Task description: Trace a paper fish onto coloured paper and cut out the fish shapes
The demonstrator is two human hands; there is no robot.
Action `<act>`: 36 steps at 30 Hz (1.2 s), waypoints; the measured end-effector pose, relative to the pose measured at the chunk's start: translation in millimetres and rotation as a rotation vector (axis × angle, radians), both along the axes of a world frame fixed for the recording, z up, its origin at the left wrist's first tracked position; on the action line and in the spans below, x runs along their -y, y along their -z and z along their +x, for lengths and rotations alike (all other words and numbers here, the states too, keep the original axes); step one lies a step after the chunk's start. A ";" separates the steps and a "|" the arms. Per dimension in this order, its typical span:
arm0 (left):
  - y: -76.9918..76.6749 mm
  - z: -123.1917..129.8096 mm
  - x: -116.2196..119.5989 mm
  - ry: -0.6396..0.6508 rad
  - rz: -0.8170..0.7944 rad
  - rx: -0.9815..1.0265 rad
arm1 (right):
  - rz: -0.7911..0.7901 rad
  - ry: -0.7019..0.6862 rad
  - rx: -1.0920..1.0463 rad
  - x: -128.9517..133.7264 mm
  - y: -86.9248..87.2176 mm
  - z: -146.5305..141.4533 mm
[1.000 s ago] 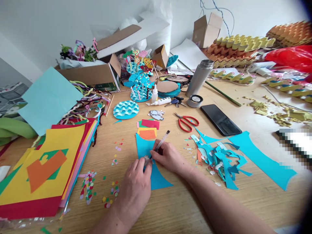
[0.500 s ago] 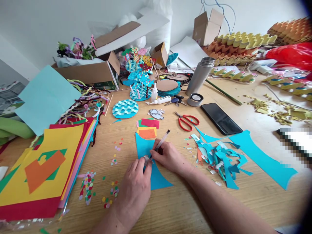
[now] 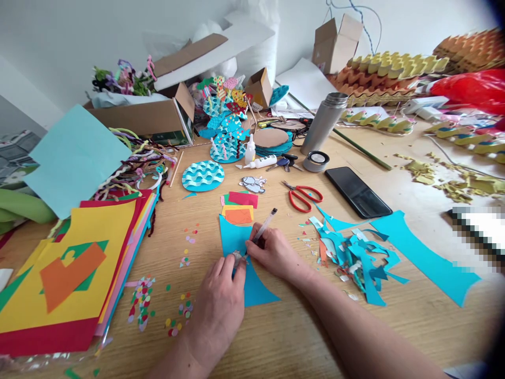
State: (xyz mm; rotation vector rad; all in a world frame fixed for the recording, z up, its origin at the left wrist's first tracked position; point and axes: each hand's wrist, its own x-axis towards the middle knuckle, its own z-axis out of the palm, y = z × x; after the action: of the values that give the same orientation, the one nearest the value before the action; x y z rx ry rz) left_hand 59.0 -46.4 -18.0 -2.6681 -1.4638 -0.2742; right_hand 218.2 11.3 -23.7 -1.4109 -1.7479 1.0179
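Observation:
My right hand (image 3: 274,252) is closed around a clear-barrelled pen (image 3: 266,223), its tip pointing down toward the sheet. Under both hands lies a piece of blue paper (image 3: 258,292) with curved edges. The fingers of my left hand (image 3: 223,292), bent and close together, press a small grey-and-white paper cutout (image 3: 237,257) onto this blue paper; most of the cutout is hidden. Just beyond the blue paper are orange (image 3: 239,216) and red (image 3: 243,199) paper scraps. Farther back rests a fish-shaped paper cutout (image 3: 253,183), with red-handled scissors (image 3: 302,197) to its right.
Blue paper offcuts (image 3: 363,258) and a black phone (image 3: 358,192) lie to the right. A steel flask (image 3: 325,123) stands behind. Coloured paper sheets (image 3: 79,221) are stacked at left, near scattered paper dots (image 3: 142,302). A wavy-striped blue disc (image 3: 203,177) and glue bottles (image 3: 250,150) sit farther back.
My right hand and the pen have shifted very slightly to the right. My left hand stays in place on the cutout.

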 end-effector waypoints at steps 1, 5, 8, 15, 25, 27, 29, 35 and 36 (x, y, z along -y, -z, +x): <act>0.0 -0.1 -0.1 0.003 0.005 0.001 | 0.003 0.006 0.002 0.0 0.1 0.0; -0.5 0.0 -0.5 0.002 0.003 0.005 | 0.006 0.035 0.012 -0.2 0.2 0.2; -1.1 0.4 -0.6 -0.002 -0.004 0.000 | 0.001 0.050 0.019 -0.4 0.1 0.7; -2.5 1.2 -1.2 -0.001 -0.052 0.009 | -0.008 0.048 0.050 -0.1 -2.1 -0.5; -4.6 0.1 -0.5 -0.012 -0.101 0.003 | -0.042 0.037 0.040 8.4 -5.2 1.9; -4.4 0.0 -0.4 -0.010 -0.105 0.008 | -0.072 0.062 0.008 10.7 -4.3 1.6; -3.9 0.0 -0.3 -0.013 -0.112 0.011 | -0.087 0.095 -0.015 11.8 -2.6 0.7; -2.1 -0.3 -0.9 -0.018 -0.115 0.005 | -0.082 0.125 -0.052 11.8 2.2 -0.4; -1.9 -0.3 -1.2 -0.016 -0.116 0.003 | -0.084 0.125 -0.060 12.0 2.5 -0.3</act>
State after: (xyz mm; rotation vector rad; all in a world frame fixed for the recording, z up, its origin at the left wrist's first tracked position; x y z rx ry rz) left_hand 58.7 -45.1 -16.0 -2.7447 -1.5468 -0.1976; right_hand 217.9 -0.7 -26.2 -1.5068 -1.5697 1.0654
